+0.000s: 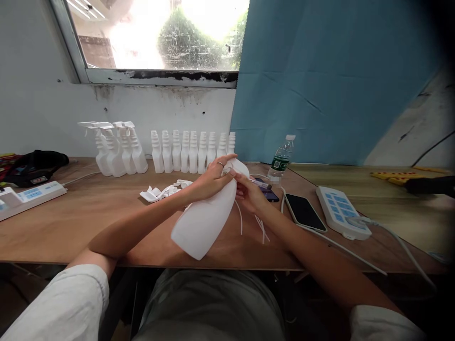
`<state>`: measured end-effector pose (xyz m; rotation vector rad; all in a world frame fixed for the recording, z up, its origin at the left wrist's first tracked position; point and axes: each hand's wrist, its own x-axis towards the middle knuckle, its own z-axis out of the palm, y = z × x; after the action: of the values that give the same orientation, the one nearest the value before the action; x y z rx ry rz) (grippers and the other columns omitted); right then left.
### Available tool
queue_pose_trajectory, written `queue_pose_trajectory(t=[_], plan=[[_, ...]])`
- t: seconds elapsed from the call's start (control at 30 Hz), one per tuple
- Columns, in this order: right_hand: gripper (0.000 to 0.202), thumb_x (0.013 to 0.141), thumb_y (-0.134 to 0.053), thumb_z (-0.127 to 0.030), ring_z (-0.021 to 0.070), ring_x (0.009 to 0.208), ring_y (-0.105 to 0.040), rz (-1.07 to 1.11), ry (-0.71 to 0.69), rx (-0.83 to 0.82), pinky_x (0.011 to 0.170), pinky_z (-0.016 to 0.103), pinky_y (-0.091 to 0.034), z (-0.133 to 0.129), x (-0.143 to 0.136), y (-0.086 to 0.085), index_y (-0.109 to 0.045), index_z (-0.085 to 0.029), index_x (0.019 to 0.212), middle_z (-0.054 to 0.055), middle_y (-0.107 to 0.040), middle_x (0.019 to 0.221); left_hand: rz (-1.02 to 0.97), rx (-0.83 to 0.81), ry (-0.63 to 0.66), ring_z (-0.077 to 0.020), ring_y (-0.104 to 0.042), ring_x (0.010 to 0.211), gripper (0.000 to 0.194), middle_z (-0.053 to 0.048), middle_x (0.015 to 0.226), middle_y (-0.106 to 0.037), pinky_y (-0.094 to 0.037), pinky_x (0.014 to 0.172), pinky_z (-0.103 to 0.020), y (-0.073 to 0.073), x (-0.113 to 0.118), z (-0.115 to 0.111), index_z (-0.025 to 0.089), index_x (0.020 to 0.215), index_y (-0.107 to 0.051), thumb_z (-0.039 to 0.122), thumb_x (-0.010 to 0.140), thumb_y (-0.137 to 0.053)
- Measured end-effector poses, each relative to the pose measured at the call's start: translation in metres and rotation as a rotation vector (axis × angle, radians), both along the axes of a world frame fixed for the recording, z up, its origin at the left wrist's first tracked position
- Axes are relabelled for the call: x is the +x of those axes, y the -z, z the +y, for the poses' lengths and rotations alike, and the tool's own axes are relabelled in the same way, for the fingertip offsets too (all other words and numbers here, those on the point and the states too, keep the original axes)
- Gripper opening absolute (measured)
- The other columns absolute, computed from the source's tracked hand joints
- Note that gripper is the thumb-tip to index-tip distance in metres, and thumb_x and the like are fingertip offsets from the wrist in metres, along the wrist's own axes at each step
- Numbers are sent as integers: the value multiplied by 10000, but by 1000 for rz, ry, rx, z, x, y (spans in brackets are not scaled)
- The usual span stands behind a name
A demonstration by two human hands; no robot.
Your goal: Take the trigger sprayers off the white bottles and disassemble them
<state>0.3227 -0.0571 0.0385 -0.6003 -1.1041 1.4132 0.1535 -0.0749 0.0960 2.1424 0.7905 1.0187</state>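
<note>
Head view, nearest: a grey shirt [213,303] below the front edge of the brown tabletop [142,241].
White bottle: held tilted above the tabletop [208,220], its broad end towards the person and lower left, its narrow end among the fingers.
Left hand: wears a ring and lies over the narrow end [215,174], fingers bent around it and holding it.
Right hand: meets the left at that end [250,192], fingers drawn in narrow on the bottle; their exact grip is partly hidden.
White tubes: thin lengths lying just below the right hand [262,229].
Black phone: lying screen up [305,211], right of the tubes, beside a power strip [343,213] with a plug in it.
White pieces: a loose pile [163,192] beyond the left forearm.
Water bottle: clear, standing upright [280,161] beyond the right hand.
Spray bottles: four, upright with trigger heads [117,151], at the back left.
Row of bottles: white, upright, without trigger heads [194,151], near the wall.
Window: bright [170,38], above the row, with a blue cloth [305,85] at its right.
</note>
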Motion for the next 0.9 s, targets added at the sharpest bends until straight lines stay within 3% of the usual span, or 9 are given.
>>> queue_pose_trajectory(t=[0.1,0.13,0.27,0.37,0.5,0.6,0.73,0.9], plan=[[356,655,-811,-384,24,373,-260,68,73,15,308,155,-171,7,4,-2,-514,-191,690,-90,-400,495,198,-127,3,-274,-554,1119,832,-117,1416,-421,-491,868,-406,-8,-15,8,351,1481,-164,552,806,-606],[361,654,-809,-381,24,372,-264,97,105,17,304,155,-180,9,5,-2,-503,-191,679,-91,-399,495,296,-187,14,-268,-586,1057,887,-117,1380,-465,-505,824,-389,-11,-21,10,343,1481,-173,580,764,-638],[387,630,-814,-426,36,384,-337,144,152,-5,304,169,-241,14,4,-1,-515,-194,711,-78,-464,533,593,-263,16,-265,-626,936,825,-102,1209,-605,-512,734,-346,-19,-35,19,260,1336,-472,641,639,-700],[410,627,-819,-462,56,431,-423,111,128,-15,316,177,-268,15,3,2,-563,-200,809,-53,-553,621,623,-237,17,-262,-641,859,795,-98,1088,-656,-502,677,-334,-18,-35,24,232,1285,-537,611,612,-724],[368,634,-840,-374,52,499,-463,103,159,44,331,163,-264,15,5,4,-606,-202,860,-42,-594,701,630,-257,98,-267,-647,799,702,-110,972,-676,-501,650,-352,-20,-38,27,186,1239,-608,529,638,-726],[309,661,-822,-347,60,528,-480,85,122,100,380,173,-338,14,4,2,-610,-209,838,-42,-602,712,580,-321,187,-277,-649,867,664,-107,1021,-677,-522,698,-373,-29,-47,28,201,1264,-614,459,661,-722],[319,667,-804,-350,121,720,-588,93,112,125,561,231,-498,10,0,0,-603,-246,891,-24,-661,871,554,-413,258,-257,-642,940,758,-73,1147,-663,-538,739,-342,-37,-60,31,267,1358,-535,435,647,-738],[387,601,-810,-184,139,818,-617,137,119,150,725,277,-536,10,3,-4,-590,-269,908,-44,-672,858,612,-403,262,-244,-661,893,691,-64,1118,-681,-544,663,-286,-35,-62,34,273,1300,-594,448,646,-735]])
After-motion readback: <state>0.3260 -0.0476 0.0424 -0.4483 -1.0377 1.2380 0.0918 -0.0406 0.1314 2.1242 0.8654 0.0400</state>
